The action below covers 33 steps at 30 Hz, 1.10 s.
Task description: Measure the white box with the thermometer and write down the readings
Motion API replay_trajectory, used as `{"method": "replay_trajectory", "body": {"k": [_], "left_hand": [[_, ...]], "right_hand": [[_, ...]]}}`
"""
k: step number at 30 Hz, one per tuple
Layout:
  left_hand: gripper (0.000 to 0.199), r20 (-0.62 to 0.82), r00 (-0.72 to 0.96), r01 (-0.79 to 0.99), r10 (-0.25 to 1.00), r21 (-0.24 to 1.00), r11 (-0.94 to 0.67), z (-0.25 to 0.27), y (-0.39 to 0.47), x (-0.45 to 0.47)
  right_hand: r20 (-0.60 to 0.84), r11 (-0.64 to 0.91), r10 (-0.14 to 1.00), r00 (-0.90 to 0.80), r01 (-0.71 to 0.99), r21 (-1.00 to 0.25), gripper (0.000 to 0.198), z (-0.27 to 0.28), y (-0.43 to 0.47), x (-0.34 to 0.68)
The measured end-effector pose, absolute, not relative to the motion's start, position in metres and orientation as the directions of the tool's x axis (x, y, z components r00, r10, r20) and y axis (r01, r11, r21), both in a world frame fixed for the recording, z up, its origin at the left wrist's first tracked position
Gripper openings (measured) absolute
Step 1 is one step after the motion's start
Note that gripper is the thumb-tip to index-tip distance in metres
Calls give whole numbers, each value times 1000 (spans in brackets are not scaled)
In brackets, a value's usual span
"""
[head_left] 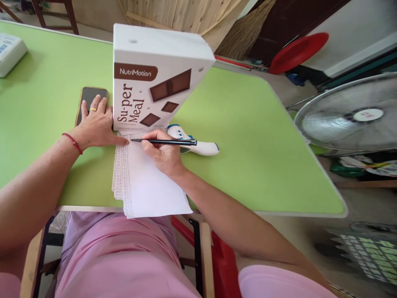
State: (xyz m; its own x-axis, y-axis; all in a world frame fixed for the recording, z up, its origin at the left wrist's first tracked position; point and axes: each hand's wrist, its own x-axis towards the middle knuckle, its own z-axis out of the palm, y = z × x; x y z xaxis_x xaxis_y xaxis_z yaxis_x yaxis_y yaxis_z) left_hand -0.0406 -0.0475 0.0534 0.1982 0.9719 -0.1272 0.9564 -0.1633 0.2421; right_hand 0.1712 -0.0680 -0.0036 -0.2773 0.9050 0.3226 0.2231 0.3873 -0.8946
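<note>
My right hand [165, 154] grips a black pen [173, 141], its tip pointing left near the written edge of the top sheet. Beneath that hand lies a stack of white paper [158, 190], with rows of small marks along its left side; the sheets overhang the table's front edge slightly. My left hand [96, 124] is spread flat, its fingers over a dark phone [89, 96] in a tan case and its thumb on the paper's upper left. Right behind the paper stands a white NutriMotion box [139, 99]. A white and blue handheld device [201, 147] lies partly hidden behind my right hand.
The green table [248, 157] holds all of these. A white case [10, 54] sits at its far left. Beyond the right edge stand a fan [350, 116] and a red basin [299, 51]. A straw broom [248, 33] leans behind the table.
</note>
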Motion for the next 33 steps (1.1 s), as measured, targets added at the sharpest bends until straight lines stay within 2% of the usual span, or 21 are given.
{"method": "replay_trajectory", "body": {"k": [6,16,28,33], "left_hand": [[122,-109,198,952,974,259,-164,51,-48,-41],[119,-121,196,956,973,246,-162,51,-47,-41],[119,-120,190,960,974,232,-159,54,-48,-40],[119,-109,197,953,974,256,-164,52,-47,-42]], "right_hand": [[291,359,916,-277,240,-902,13,-3,-69,171],[321,404,896,-306,263,-876,11,-3,-68,172],[305,367,912,-275,216,-905,12,-4,-69,168],[314,375,917,-248,260,-890,12,-4,-69,168]]}}
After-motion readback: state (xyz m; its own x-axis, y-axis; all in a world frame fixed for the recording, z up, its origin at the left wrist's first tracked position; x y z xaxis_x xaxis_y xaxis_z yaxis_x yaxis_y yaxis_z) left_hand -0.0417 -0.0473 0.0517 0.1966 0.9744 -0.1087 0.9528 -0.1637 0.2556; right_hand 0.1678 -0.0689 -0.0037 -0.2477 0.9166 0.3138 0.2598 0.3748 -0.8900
